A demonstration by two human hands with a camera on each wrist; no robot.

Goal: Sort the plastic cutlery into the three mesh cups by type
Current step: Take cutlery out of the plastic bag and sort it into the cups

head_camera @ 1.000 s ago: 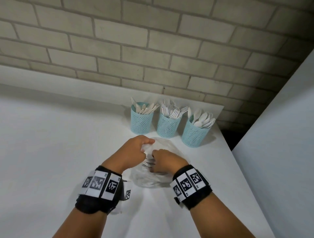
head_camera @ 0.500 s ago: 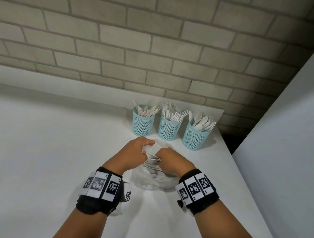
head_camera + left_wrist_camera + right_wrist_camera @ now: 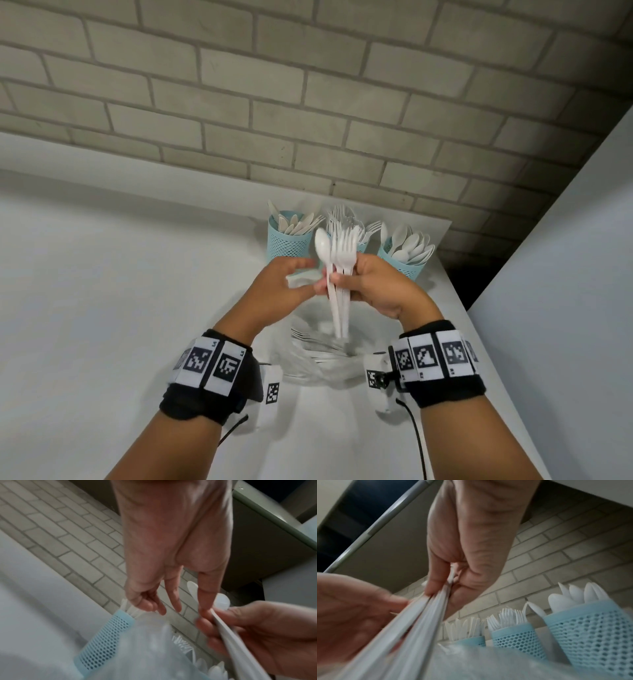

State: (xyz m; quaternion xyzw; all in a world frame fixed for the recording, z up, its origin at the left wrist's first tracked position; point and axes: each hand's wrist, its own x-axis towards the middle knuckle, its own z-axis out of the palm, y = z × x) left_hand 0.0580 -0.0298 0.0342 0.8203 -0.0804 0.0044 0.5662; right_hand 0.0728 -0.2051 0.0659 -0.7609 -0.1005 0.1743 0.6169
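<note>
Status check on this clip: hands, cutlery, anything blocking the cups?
Right hand grips a bunch of forks plus one spoon. Left hand pinches the spoon's handle. Three mesh cups part-filled behind. Nothing blocking them.

Three cups (image 3: 346, 248) in row behind bag (image 3: 318, 363); bag on table (image 3: 102, 308).

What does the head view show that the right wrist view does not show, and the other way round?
Only the head view shows the spoon and forks at the top of the held bundle, both wristbands, the clear bag below and the white table.

Only the right wrist view shows the bundled handles from below, pinched in the right hand, and a dark panel overhead.

Both show the left hand meeting the bundle, three blue mesh cups holding sorted cutlery, and the brick wall.
</note>
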